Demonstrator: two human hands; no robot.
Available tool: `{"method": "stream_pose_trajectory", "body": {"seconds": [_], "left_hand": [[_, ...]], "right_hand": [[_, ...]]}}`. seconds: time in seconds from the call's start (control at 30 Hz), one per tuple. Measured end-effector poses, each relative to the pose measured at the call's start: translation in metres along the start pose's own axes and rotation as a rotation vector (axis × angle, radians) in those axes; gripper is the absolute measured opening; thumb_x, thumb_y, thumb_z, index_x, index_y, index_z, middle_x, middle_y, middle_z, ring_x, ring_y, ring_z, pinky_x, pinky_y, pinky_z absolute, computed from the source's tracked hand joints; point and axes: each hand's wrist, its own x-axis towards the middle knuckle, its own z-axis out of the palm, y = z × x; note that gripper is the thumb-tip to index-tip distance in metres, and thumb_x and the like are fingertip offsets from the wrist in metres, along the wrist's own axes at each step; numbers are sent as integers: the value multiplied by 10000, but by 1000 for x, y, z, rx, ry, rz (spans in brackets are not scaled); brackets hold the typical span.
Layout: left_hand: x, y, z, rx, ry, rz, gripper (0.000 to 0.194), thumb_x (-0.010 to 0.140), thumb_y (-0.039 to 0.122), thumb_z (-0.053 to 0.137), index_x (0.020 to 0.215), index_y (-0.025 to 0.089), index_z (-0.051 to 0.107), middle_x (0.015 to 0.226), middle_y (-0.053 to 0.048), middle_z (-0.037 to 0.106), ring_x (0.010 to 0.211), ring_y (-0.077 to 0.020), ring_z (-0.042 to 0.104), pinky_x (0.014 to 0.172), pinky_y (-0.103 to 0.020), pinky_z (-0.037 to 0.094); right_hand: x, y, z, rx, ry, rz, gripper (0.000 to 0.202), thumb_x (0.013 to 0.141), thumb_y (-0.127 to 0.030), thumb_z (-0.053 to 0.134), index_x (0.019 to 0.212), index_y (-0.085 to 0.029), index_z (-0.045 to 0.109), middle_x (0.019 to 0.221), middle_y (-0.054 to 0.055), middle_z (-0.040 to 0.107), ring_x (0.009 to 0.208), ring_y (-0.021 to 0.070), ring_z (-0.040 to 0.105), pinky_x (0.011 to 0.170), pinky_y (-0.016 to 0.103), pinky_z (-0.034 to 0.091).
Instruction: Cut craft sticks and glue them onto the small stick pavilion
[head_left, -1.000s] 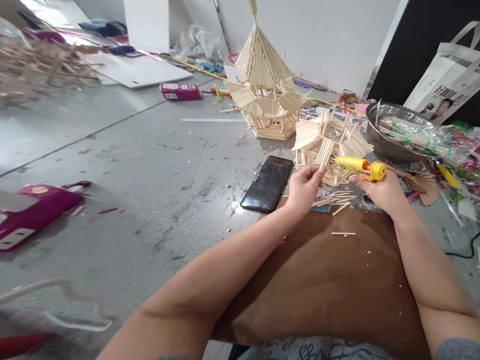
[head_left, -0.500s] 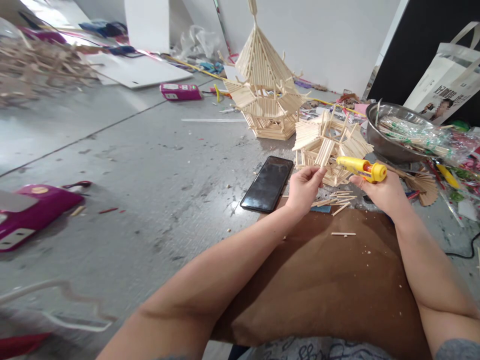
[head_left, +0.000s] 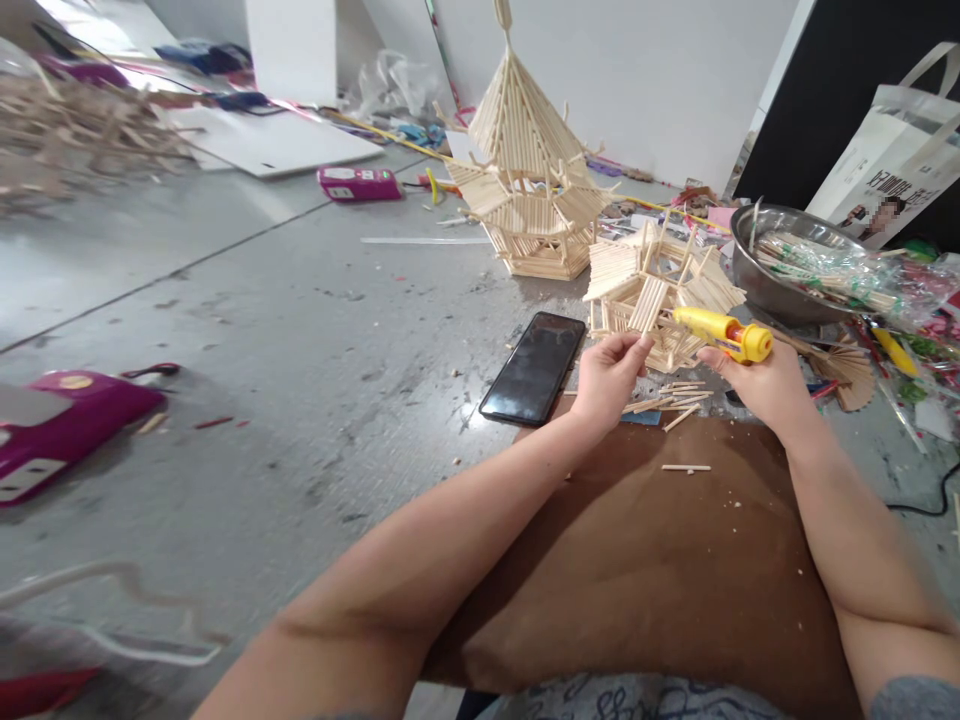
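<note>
My right hand [head_left: 776,385] is wrapped round a yellow hot glue gun [head_left: 724,333], its nozzle pointing left at a small model pavilion of wooden sticks [head_left: 619,270]. With thumb and fingertips together, my left hand [head_left: 611,375] pinches the near end of a wooden stick [head_left: 646,338] at the lower edge of a narrow roof panel [head_left: 649,300]. The nozzle is close to that panel; whether it touches cannot be made out. Short loose sticks [head_left: 682,393] lie just below both hands. Behind stands a taller stick pagoda [head_left: 525,110] with a pointed roof.
A black phone [head_left: 534,370] lies left of my hand. At right are a metal bowl [head_left: 780,290] of wrapped sticks and a white bag [head_left: 881,165]. Purple power strips [head_left: 360,184] rest on the grey floor [head_left: 300,330]. A brown cloth [head_left: 675,570] covers my lap.
The glue gun has tilted very slightly in my right hand. My left hand stays in place at the panel's edge.
</note>
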Motion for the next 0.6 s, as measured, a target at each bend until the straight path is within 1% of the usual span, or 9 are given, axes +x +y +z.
{"method": "stream_pose_trajectory", "body": {"seconds": [0.13, 0.3, 0.4, 0.6], "left_hand": [[-1, 0, 1, -8, -15, -22, 254, 674, 389, 612, 633, 142, 574, 441, 56, 448, 375, -28, 344, 380, -182, 255], [1, -1, 5, -69, -40, -118, 253, 640, 376, 636, 603, 140, 552, 414, 60, 438, 341, -21, 318, 351, -179, 211], [2, -1, 8, -131, -53, -178, 252, 621, 370, 648, 604, 143, 541, 396, 64, 431, 323, -22, 309, 338, -178, 190], [6, 1, 13, -215, -49, -275, 263, 588, 362, 667, 592, 152, 508, 395, 69, 431, 305, -21, 311, 321, -179, 185]], "right_hand": [[2, 1, -7, -4, 53, 2, 377, 677, -549, 539, 610, -178, 554, 564, 34, 563, 564, 166, 537, 543, 315, 415], [2, 6, -15, 14, 79, -27, 369, 694, -535, 530, 575, -187, 533, 554, 34, 553, 566, 164, 538, 525, 308, 423], [2, 7, -15, 23, 76, -34, 378, 688, -548, 532, 573, -189, 532, 549, 34, 552, 565, 164, 542, 516, 303, 425], [3, 5, -10, -8, 43, -4, 450, 664, -621, 499, 525, -193, 493, 495, 17, 508, 498, 147, 501, 482, 300, 394]]}}
